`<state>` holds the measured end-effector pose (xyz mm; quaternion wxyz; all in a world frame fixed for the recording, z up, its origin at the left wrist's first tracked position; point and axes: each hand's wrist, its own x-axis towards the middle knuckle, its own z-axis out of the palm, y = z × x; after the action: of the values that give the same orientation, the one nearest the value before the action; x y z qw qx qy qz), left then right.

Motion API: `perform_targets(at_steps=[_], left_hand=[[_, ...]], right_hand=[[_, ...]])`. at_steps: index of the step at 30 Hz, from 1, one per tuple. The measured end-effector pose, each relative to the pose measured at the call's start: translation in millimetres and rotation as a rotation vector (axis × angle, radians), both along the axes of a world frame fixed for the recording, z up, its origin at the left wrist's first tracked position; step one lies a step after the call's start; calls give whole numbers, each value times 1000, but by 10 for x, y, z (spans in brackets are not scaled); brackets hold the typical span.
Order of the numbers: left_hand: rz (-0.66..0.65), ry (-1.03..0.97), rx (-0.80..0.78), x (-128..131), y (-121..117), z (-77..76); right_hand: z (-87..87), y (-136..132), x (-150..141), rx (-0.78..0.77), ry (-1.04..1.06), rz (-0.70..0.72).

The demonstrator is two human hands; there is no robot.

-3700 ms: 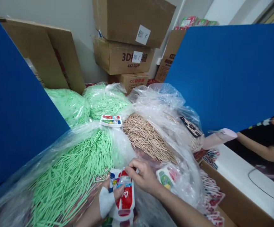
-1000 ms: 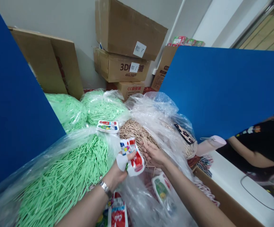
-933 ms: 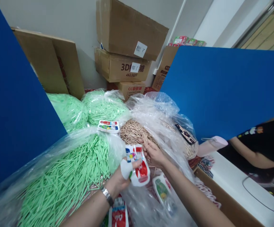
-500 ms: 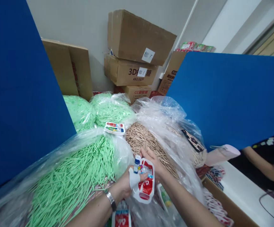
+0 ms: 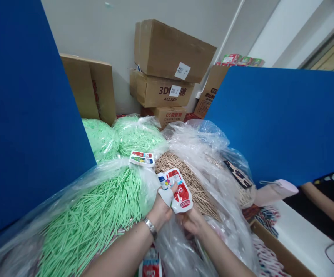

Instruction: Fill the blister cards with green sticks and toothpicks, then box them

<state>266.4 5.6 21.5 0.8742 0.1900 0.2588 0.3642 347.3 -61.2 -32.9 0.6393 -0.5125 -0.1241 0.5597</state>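
Note:
My left hand (image 5: 161, 206) grips a printed white packet (image 5: 181, 191) with a red cola bottle picture, its thumb pressed across the front. A strip with a blue bottle cap picture shows at the packet's left side. My right hand (image 5: 190, 221) is just under and behind the packet, fingers curled; what they hold, if anything, is hidden. Brown thin sticks (image 5: 201, 192) lie loose in an open clear bag behind the packet. To the left, light green sticks (image 5: 94, 215) fill another open clear bag. Another printed packet (image 5: 142, 158) rests on the plastic between the bags.
Cardboard boxes (image 5: 172, 50) are stacked against the wall. Blue partitions (image 5: 282, 123) stand on both sides. A dark patterned phone-like object (image 5: 237, 174) and a pale pink cylinder (image 5: 276, 191) lie at right, near another person's arm (image 5: 327, 204). More cola packets (image 5: 151, 265) lie below my wrists.
My right hand has moved from the brown sticks, where it pinched several, down beneath the packet. My left hand has raised the packet slightly and tilted it. The view has shifted a little.

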Motion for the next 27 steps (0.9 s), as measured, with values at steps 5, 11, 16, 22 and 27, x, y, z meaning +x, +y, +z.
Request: perform_targets(at_steps=[5, 11, 16, 22, 27], left_hand=[[-180, -30, 129, -188, 174, 21], [-306, 6, 171, -272, 165, -13], [-103, 4, 103, -472, 73, 32], [81, 172, 17, -1003, -44, -96], [20, 365, 118, -1254, -197, -253]], right_hand=[[159, -172, 236, -113, -80, 262], [288, -98, 109, 6, -117, 372], [356, -52, 144, 32, -371, 213], [186, -303, -62, -174, -1219, 585], [-32, -351, -395, -309, -1467, 724]])
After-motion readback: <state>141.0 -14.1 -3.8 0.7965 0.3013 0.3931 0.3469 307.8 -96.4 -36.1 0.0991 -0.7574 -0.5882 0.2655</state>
